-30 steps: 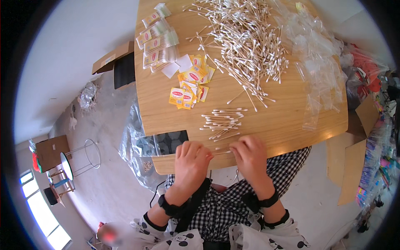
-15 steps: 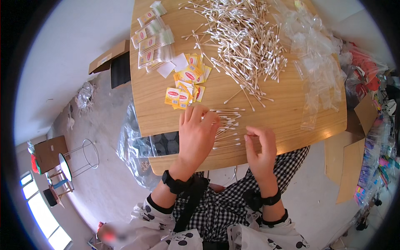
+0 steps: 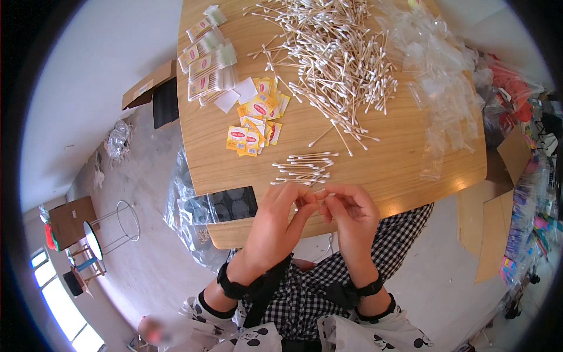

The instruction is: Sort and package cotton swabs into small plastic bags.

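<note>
My left hand (image 3: 272, 214) and my right hand (image 3: 353, 218) meet at the table's front edge, fingertips pinched together. A pale cotton swab (image 3: 319, 191) shows between the fingers of both hands; most of it is hidden. Just beyond them, several cotton swabs (image 3: 304, 166) lie side by side in a loose row. Farther off spreads a large heap of cotton swabs (image 3: 346, 64) with white tips and wooden sticks. Yellow and white printed cards (image 3: 255, 114) lie in a pile left of the heap.
Filled clear packs of swabs (image 3: 208, 61) are stacked at the table's far left. Empty clear plastic bags (image 3: 446, 94) cover its right side. A dark grey object in plastic (image 3: 233, 203) sits at the front left edge. An open cardboard box (image 3: 489, 205) stands on the right.
My left hand has drawn back from the row of swabs toward the table edge. My right hand has moved left, and the fingertips of both hands have come together.
</note>
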Demonstrator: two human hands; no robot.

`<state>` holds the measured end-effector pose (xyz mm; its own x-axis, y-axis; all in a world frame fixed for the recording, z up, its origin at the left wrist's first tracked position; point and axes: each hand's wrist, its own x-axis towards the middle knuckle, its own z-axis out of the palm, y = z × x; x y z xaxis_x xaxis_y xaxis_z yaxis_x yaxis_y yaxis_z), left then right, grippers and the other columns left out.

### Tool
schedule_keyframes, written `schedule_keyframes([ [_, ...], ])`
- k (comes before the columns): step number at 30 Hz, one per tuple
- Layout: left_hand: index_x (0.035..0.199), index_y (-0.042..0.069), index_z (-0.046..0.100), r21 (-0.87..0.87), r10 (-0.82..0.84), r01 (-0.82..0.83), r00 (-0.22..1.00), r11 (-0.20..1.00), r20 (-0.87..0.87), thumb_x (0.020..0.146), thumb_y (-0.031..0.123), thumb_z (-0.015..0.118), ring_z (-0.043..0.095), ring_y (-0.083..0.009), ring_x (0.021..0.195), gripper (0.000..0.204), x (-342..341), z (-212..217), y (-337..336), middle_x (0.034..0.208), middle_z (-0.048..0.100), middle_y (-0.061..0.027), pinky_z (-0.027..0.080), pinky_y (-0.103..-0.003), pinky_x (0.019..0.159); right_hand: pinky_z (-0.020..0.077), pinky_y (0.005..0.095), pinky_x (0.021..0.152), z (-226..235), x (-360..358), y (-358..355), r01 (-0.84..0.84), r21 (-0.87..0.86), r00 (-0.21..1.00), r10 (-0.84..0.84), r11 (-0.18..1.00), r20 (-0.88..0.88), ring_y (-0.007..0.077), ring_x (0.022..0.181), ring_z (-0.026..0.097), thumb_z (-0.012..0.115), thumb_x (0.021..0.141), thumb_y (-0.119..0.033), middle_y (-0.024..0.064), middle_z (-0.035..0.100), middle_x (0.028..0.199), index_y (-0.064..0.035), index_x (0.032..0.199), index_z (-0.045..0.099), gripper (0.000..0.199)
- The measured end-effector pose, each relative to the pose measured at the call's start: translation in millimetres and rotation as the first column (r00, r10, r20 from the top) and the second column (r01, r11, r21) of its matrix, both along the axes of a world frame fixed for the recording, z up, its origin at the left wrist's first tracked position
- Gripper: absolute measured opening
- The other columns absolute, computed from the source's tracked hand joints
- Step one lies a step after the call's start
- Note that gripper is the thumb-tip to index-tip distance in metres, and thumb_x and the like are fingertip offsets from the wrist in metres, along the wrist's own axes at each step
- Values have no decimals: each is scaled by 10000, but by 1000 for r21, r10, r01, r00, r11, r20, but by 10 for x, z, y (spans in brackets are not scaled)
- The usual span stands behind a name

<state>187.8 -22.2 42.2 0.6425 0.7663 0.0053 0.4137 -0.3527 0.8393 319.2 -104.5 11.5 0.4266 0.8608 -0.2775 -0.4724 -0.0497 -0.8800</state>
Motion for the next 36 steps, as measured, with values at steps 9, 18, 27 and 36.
schedule_keyframes([
  [9,1003,15,657,-369,44,-28,998,929,35,894,36,677,622,-208,840,113,-57,16,-451,874,635,-89,490,-318,765,451,201,594,188,333,-658,317,-49,924,-297,947,239,63,674,555,698,864,51,30,637,826,-30,967,645,141],
  [18,1174,41,627,103,-1,20,985,994,-173,815,25,698,607,-307,872,367,-203,-429,-481,957,598,-135,498,-400,744,437,236,635,43,1463,-1909,649,-444,606,-67,618,793,89,733,553,612,958,-87,35,655,918,-45,1158,658,209],
  [27,1378,-35,474,378,99,13,956,926,-275,802,214,769,520,-405,1207,694,-37,-361,-243,1298,537,-227,424,-483,998,466,249,659,-103,723,-999,417,-126,630,-186,900,754,102,770,571,608,938,2,44,639,1006,-32,1159,641,227],
  [36,1489,-132,249,375,84,138,850,917,-519,825,593,637,168,-406,1507,1057,288,-673,-80,1591,220,-286,163,-516,1214,481,274,654,-244,274,87,-22,-236,639,195,972,744,163,731,599,674,865,16,62,660,934,-46,1108,611,259],
])
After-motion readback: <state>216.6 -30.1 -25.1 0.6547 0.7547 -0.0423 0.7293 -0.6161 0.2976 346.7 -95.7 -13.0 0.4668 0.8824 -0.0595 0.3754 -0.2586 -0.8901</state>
